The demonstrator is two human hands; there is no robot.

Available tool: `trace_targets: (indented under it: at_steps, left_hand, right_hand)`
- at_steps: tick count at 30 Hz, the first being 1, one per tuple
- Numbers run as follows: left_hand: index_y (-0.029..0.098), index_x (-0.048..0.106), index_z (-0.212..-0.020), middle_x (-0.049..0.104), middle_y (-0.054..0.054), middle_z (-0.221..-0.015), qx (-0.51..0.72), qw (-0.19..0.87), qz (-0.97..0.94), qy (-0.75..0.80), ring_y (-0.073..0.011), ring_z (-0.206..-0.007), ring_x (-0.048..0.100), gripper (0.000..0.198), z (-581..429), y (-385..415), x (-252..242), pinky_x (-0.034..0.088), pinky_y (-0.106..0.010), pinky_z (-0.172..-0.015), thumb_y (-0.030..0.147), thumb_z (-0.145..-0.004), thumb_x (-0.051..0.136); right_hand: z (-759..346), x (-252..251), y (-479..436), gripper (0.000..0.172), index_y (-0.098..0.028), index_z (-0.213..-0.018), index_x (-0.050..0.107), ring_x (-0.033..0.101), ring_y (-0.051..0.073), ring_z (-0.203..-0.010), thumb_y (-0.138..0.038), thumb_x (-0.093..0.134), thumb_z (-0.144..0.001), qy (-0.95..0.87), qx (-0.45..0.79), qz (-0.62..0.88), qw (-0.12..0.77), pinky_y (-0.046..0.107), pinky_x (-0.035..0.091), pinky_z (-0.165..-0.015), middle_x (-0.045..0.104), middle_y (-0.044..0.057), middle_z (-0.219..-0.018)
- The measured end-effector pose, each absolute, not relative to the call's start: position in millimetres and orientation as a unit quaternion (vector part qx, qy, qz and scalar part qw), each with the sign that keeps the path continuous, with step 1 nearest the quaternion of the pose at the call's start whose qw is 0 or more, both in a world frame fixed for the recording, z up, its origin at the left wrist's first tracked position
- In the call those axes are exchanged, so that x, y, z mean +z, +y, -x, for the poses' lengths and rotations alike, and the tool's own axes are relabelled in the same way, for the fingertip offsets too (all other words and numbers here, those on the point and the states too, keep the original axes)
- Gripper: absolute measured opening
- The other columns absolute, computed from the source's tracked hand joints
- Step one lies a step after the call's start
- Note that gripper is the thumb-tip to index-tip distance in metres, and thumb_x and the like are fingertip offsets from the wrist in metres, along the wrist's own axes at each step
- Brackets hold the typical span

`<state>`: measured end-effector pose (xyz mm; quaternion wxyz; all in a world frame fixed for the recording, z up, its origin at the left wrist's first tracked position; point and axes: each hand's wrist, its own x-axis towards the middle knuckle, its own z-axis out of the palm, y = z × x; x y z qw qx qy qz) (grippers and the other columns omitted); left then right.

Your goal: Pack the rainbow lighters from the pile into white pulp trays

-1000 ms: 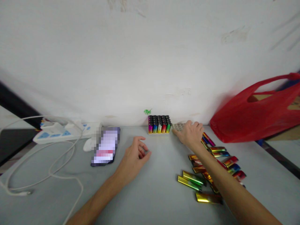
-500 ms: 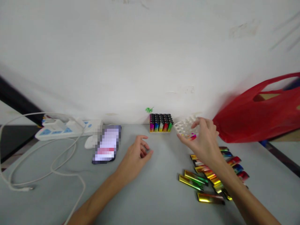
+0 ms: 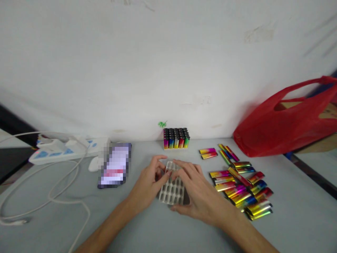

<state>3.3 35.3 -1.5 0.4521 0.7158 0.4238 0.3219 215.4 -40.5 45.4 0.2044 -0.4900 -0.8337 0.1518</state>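
Between my hands, low over the table, is a pale translucent tray (image 3: pixel 172 191) with rows of oval holes. My left hand (image 3: pixel 152 177) grips its left edge, thumb on top and fingers curled. My right hand (image 3: pixel 195 189) is wrapped round the right side, fingers over the top and thumb at the near edge. Just beyond stands a tray full of upright lighters (image 3: pixel 176 138), their black tops in rows. Right of my right hand lies a loose heap of shiny, many-coloured lighters (image 3: pixel 242 189), with a pair of lighters (image 3: pixel 208 153) apart from it.
A phone (image 3: pixel 116 165) with a blurred screen lies at left, near a power strip (image 3: pixel 68 149) and a loose white cable (image 3: pixel 65 201). A red bag (image 3: pixel 284 123) stands at the right against the wall. A small green mark (image 3: pixel 162 124) is on the wall.
The holed tray has come from the right to the middle, in front of me, and my left hand has closed on it too. More loose lighters show at the right.
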Motion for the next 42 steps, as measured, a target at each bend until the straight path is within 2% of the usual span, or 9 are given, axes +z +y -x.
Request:
trace_targets:
  at_steps: [3,6,9,13,22,26,31,35,42]
  left_hand:
    - [0.027,0.052,-0.145,0.065,0.003,-0.091,0.316,0.43,-0.724,0.436,-0.018,-0.072,0.062,0.041,-3,36,-3,0.047,-0.03,-0.069,0.037,-0.106,0.062]
    - [0.026,0.053,-0.143,0.062,0.003,-0.088,0.309,0.406,-0.733,0.45,-0.0192,-0.074,0.062,0.039,-3,35,-2,0.046,-0.031,-0.07,0.036,-0.107,0.06]
    - [0.024,0.055,-0.141,0.063,0.002,-0.088,0.298,0.387,-0.746,0.453,-0.0206,-0.076,0.064,0.036,-4,34,-1,0.046,-0.032,-0.07,0.035,-0.107,0.058]
    - [0.025,0.055,-0.142,0.065,0.002,-0.089,0.29,0.377,-0.749,0.46,-0.0212,-0.076,0.064,0.037,-4,33,-2,0.046,-0.033,-0.07,0.036,-0.107,0.059]
    - [0.025,0.053,-0.144,0.064,0.003,-0.088,0.293,0.37,-0.756,0.453,-0.0206,-0.075,0.064,0.038,-2,34,-4,0.046,-0.032,-0.069,0.037,-0.108,0.058]
    - [0.025,0.053,-0.143,0.064,0.003,-0.089,0.292,0.377,-0.752,0.455,-0.0202,-0.075,0.065,0.037,-2,33,-4,0.047,-0.033,-0.07,0.038,-0.108,0.058]
    - [0.026,0.051,-0.144,0.064,0.003,-0.092,0.281,0.38,-0.754,0.457,-0.0198,-0.077,0.063,0.036,-2,34,-4,0.046,-0.034,-0.074,0.036,-0.109,0.057]
    - [0.026,0.051,-0.144,0.064,0.003,-0.093,0.279,0.381,-0.753,0.457,-0.02,-0.078,0.063,0.037,-2,34,-5,0.046,-0.034,-0.074,0.036,-0.109,0.057]
    - [0.027,0.051,-0.145,0.064,0.003,-0.092,0.276,0.38,-0.751,0.464,-0.0202,-0.078,0.064,0.038,-1,34,-6,0.045,-0.034,-0.072,0.037,-0.109,0.057]
  right_hand:
    - [-224,35,-60,0.067,-0.024,-0.157,0.052,0.034,0.037,-0.164,-0.041,0.078,-0.097,-0.83,0.095,0.52,0.177,0.061,0.037,-0.129,0.04,0.016,-0.177]
    - [-247,21,-86,0.069,-0.032,-0.165,0.05,0.029,0.046,-0.166,-0.051,0.071,-0.101,-0.825,0.015,0.547,0.143,0.072,0.039,-0.124,0.032,0.013,-0.182]
    - [-271,7,-104,0.07,-0.043,-0.168,0.048,0.032,0.051,-0.164,-0.054,0.07,-0.102,-0.816,-0.04,0.563,0.126,0.077,0.044,-0.117,0.031,0.011,-0.183]
    - [-284,0,-100,0.064,-0.048,-0.168,0.046,0.04,0.049,-0.161,-0.05,0.064,-0.107,-0.806,-0.049,0.581,0.103,0.074,0.048,-0.115,0.03,0.011,-0.183]
    - [-288,9,-51,0.046,-0.033,-0.157,0.063,0.039,0.041,-0.162,-0.042,0.058,-0.112,-0.79,-0.05,0.599,0.124,0.066,0.04,-0.124,0.042,0.017,-0.176]
    - [-305,12,-63,0.053,-0.031,-0.162,0.057,0.036,0.041,-0.162,-0.047,0.053,-0.112,-0.753,-0.063,0.64,0.144,0.067,0.039,-0.122,0.047,0.017,-0.173]
    - [-347,-3,-112,0.069,-0.03,-0.169,0.045,0.036,0.051,-0.16,-0.062,0.043,-0.108,-0.633,-0.133,0.742,0.175,0.075,0.037,-0.117,0.035,0.02,-0.178]
    - [-374,-33,-138,0.081,-0.033,-0.174,0.035,0.031,0.058,-0.161,-0.07,0.046,-0.103,-0.603,-0.123,0.778,0.127,0.079,0.04,-0.112,0.025,0.023,-0.182]
    - [-374,-39,-116,0.084,-0.031,-0.178,0.025,0.024,0.049,-0.167,-0.068,0.048,-0.106,-0.636,-0.077,0.759,0.121,0.072,0.036,-0.122,0.022,0.023,-0.183]
